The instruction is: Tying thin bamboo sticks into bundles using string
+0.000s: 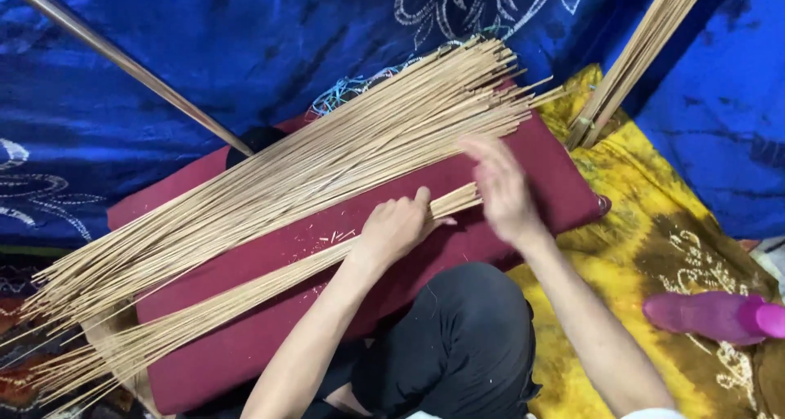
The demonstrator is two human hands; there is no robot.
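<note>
Large stick pile (286, 174) on cushion (523, 153), smaller bundle (245, 292) before it, bottle (715, 317) at right

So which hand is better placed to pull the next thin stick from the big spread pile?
Probably the right hand: it hovers open beside the large fan of thin pale bamboo sticks. The left hand is pressed on the smaller bundle of sticks on the maroon cushion.

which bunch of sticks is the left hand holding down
The thin bunch nearest the person, running along the front of the maroon cushion. The left hand grips its end; the big fanned pile behind lies untouched.
</note>
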